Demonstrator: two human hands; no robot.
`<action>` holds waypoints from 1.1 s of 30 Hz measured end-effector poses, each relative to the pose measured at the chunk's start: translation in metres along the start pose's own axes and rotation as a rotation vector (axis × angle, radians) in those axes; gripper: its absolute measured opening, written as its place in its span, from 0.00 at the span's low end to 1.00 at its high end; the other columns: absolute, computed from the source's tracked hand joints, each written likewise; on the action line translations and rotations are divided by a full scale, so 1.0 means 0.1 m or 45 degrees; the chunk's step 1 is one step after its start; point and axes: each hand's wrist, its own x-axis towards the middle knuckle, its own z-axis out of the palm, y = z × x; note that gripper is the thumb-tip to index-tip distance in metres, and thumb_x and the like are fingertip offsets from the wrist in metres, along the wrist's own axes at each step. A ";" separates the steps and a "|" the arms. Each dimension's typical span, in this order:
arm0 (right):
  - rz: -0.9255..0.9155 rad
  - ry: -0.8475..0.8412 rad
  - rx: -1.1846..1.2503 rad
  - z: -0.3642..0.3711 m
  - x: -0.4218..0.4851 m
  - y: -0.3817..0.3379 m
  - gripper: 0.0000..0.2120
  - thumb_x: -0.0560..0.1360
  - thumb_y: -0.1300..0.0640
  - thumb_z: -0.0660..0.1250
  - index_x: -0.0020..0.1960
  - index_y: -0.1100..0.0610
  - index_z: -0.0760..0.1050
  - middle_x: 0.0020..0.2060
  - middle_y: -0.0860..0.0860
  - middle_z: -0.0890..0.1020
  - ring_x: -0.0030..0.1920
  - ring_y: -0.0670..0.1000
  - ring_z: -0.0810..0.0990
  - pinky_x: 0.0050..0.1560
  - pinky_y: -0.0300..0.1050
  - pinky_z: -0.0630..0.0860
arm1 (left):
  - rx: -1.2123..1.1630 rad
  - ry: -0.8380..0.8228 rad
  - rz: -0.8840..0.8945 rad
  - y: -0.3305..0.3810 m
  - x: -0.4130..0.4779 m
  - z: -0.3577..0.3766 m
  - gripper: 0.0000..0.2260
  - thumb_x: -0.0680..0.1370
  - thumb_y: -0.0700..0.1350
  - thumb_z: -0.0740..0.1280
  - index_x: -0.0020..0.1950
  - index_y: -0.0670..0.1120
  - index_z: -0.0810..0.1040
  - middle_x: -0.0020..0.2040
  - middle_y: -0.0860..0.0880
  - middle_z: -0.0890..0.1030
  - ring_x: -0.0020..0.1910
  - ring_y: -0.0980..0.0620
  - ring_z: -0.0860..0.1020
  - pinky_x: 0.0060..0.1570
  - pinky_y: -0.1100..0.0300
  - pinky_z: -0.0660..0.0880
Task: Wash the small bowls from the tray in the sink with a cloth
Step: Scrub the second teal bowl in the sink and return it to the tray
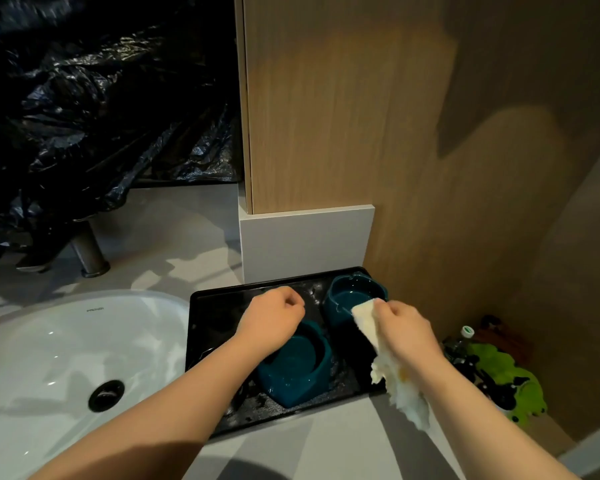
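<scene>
A: Hands?
B: Left hand point(272, 318) curled in a loose fist above the near bowl point(297, 368), gripping nothing. Right hand point(407, 332) pinching the cloth point(388, 362).
A: Bowls?
B: Both on the tray point(219, 317), far bowl point(355, 297) by the wall. Sink point(49, 341) left.

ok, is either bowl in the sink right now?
No, both teal bowls, the near bowl and the far bowl, sit on the black tray beside the sink.

Teal bowls point(293, 367) upright on tray point(215, 313)
</scene>
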 end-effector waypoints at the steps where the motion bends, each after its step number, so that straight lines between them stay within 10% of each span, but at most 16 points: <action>1: 0.019 0.055 -0.088 -0.08 0.05 0.03 0.15 0.79 0.47 0.53 0.44 0.55 0.72 0.41 0.52 0.77 0.43 0.53 0.75 0.41 0.47 0.69 | -0.056 -0.019 -0.016 0.07 0.06 0.04 0.07 0.76 0.44 0.60 0.46 0.52 0.78 0.44 0.52 0.82 0.47 0.51 0.78 0.48 0.59 0.74; 14: 0.206 0.037 -0.377 -0.21 0.57 0.17 0.11 0.79 0.51 0.53 0.56 0.54 0.67 0.49 0.55 0.76 0.45 0.56 0.72 0.43 0.47 0.69 | 0.059 -0.154 -0.334 0.47 0.74 0.55 0.18 0.79 0.47 0.57 0.68 0.42 0.64 0.60 0.40 0.74 0.42 0.46 0.77 0.40 0.55 0.75; 23: 0.288 -0.099 0.024 -0.09 0.69 0.25 0.20 0.79 0.45 0.55 0.64 0.55 0.72 0.59 0.55 0.77 0.54 0.56 0.74 0.50 0.45 0.68 | -0.244 -0.342 -0.488 0.40 0.86 0.69 0.09 0.78 0.42 0.61 0.55 0.39 0.72 0.54 0.40 0.76 0.46 0.41 0.81 0.43 0.49 0.82; 33: -0.078 0.019 0.303 -0.03 0.52 -0.41 0.10 0.76 0.47 0.63 0.47 0.53 0.76 0.39 0.49 0.79 0.40 0.48 0.76 0.44 0.47 0.74 | -0.820 -0.177 -0.392 0.35 0.67 -0.09 0.03 0.76 0.41 0.62 0.43 0.46 0.69 0.38 0.45 0.71 0.33 0.51 0.70 0.35 0.60 0.72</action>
